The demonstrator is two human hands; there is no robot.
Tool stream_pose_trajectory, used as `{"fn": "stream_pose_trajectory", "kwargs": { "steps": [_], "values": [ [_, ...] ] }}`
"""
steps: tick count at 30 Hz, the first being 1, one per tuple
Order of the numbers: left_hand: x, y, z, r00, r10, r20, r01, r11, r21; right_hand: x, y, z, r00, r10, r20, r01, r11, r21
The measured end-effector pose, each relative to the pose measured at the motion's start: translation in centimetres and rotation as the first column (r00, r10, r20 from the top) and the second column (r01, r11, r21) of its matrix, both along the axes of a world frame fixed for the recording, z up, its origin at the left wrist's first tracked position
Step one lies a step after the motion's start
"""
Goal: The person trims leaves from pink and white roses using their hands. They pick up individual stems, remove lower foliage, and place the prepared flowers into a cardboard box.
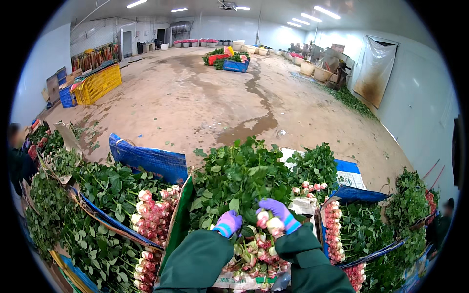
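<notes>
My left hand (229, 223), in a purple knitted glove with pink and blue bands, rests among the stems and leaves; its fingers are partly hidden, so its hold is unclear. To its right, my right hand (277, 213), gloved alike, is closed around stems just behind a few pink-and-white roses (274, 226). A heap of leafy rose stems (245, 175) spreads in front of both hands. Below the hands many pink-and-white rose heads (256, 254) lie on a white printed sack (234, 281).
Bundled roses (152, 216) lie left beyond a green divider (179, 212); stacked roses (333, 230) stand right beside a blue woven flap (361, 193). Co-workers are at the far left (20, 161) and far right (441, 223). Across the wet floor are crates (236, 66) and a yellow crate (99, 86).
</notes>
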State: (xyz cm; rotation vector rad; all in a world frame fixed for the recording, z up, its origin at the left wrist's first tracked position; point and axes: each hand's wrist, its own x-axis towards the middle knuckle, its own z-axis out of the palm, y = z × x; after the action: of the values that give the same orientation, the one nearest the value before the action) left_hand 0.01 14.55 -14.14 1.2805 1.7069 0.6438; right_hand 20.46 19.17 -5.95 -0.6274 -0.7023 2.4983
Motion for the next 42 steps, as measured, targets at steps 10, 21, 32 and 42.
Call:
{"fn": "stream_pose_trajectory", "kwargs": {
  "steps": [10,21,32,42],
  "values": [
    [0.7,-1.6,3.4,0.988,0.091,0.124,-0.115,0.971,0.209,-2.4,-17.7,5.5,0.877,-0.276,0.393,0.033,0.851,0.525],
    [2.6,-0.3,0.3,0.983,0.099,0.152,-0.115,0.988,0.100,-1.2,-7.4,0.5,0.459,-0.815,0.354,0.114,0.449,0.886],
    [4.4,1.4,-3.9,0.941,0.172,0.291,-0.187,0.982,0.022,0.7,-19.3,4.9,0.606,-0.715,0.349,0.225,0.574,0.787],
    [4.5,-7.2,13.0,0.940,0.127,-0.316,-0.051,0.969,0.240,0.5,-21.0,7.4,0.746,-0.602,0.286,0.273,0.668,0.693]
  ]
}}
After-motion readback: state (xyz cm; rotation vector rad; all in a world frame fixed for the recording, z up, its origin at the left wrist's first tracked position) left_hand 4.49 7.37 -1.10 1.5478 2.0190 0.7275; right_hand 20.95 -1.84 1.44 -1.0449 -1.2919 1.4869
